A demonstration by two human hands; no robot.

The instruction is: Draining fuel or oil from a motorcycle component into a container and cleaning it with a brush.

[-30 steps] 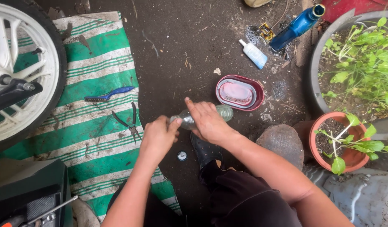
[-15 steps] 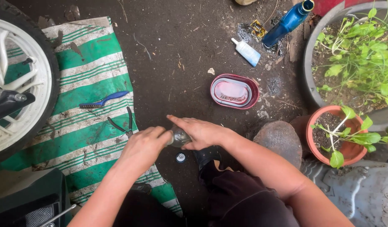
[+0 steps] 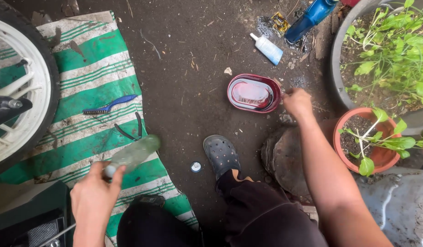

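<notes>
My left hand grips a clear plastic bottle by its neck and holds it tilted over the striped mat. A small round cap lies on the dirt beside my dark clog. My right hand reaches out with curled fingers to the right rim of a red oval bowl holding pale liquid. Whether those fingers grip the rim is hidden.
On a green and white striped mat lie a blue wire brush and pliers. A wheel is at left. A white bottle and a blue bottle lie beyond the bowl. Potted plants stand at right beside a rock.
My hands have parted. The left has carried the bottle down and left over the mat, and the right has moved up and right to the red bowl.
</notes>
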